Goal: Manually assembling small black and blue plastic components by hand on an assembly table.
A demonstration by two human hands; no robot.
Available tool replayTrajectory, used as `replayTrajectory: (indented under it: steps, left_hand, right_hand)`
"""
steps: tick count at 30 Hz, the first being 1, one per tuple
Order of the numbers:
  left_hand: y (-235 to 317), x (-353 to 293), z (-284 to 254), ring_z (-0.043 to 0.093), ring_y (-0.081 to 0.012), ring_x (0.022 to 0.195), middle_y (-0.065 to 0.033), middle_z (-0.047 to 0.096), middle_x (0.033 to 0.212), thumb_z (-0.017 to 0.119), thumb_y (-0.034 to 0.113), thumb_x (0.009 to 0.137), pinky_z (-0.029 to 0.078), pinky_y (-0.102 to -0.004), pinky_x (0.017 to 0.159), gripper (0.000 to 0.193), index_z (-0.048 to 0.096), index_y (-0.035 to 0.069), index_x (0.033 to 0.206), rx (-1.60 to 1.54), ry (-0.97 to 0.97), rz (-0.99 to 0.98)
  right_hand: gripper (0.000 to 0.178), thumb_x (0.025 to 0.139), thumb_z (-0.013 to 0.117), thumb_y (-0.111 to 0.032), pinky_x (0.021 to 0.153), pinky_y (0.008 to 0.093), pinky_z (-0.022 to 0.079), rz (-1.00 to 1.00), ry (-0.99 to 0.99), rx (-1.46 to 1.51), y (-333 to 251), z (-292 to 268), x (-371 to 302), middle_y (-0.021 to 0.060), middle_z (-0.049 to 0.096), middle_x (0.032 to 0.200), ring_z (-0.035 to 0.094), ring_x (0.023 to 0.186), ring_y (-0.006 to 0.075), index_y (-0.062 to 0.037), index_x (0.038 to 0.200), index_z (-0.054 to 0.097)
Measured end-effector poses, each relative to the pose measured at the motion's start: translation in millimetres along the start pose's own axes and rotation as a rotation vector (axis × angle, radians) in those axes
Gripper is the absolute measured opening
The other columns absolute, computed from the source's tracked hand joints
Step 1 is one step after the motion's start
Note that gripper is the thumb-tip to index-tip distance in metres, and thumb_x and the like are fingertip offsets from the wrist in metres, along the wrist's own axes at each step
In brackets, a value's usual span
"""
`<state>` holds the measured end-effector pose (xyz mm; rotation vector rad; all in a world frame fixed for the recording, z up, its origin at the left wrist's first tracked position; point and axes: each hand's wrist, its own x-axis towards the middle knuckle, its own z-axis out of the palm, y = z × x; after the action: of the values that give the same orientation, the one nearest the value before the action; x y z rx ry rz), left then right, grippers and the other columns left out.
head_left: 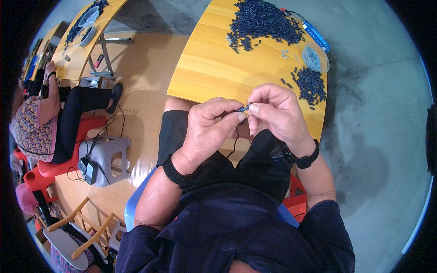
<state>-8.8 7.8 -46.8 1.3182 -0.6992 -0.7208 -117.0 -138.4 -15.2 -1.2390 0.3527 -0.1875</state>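
Close together over my lap, at the near edge of the yellow table [205,59], my two hands pinch one small dark cylindrical piece [241,109]. The left end of it sits between the thumb and forefinger of my left hand [207,127]. At its right end are the thumb and fingertips of my right hand [277,113], where something lighter shows, too small to make out. Fingertips partly hide the piece. Beyond my right hand lies a small heap of similar dark pieces [310,85]. A much larger pile of them [264,22] spreads over the far part of the table.
A clear round tub [312,59] of tiny pale parts stands at the table's right side, near a blue oblong object [316,37] with a cable. To the left, another person [38,113] sits at a second table [86,57], by a grey stool [107,159] with cables and adapters.
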Motion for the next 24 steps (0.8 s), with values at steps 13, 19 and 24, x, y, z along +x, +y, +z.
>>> replayTrajectory:
  steps: [13,19,24]
  left_hand:
    - [0,2,-2,0.061,-0.0069,0.072,-0.0037,0.068,0.079,0.072,-0.002,0.080,0.049,-0.0201,0.065,0.013,0.070,-0.002,0.093,0.043,-0.009,0.040]
    - [-2,1,-1,0.061,-0.0064,0.070,-0.0038,0.069,0.077,0.073,-0.001,0.079,0.049,-0.0201,0.064,0.011,0.070,-0.002,0.090,-0.050,-0.004,-0.055]
    - [3,2,1,0.060,-0.0050,0.066,-0.0028,0.068,0.073,0.073,-0.001,0.079,0.048,-0.0192,0.059,0.008,0.070,-0.002,0.087,-0.109,-0.010,-0.099]
  right_hand:
    - [0.003,0.089,0.058,-0.001,0.049,0.0253,0.052,0.017,0.003,-0.136,-7,2,2,0.0038,0.061,0.067,0.060,0.054,0.0097,0.0013,0.087,0.059]
    - [0.004,0.088,0.060,-0.002,0.050,0.0252,0.053,0.094,-0.019,-0.108,-11,0,5,0.0049,0.061,0.066,0.060,0.053,0.0100,0.0022,0.087,0.059]
    - [0.006,0.088,0.061,-0.003,0.050,0.0249,0.053,0.145,-0.040,-0.127,-14,-3,7,0.0052,0.062,0.066,0.060,0.053,0.0100,0.0025,0.088,0.060]
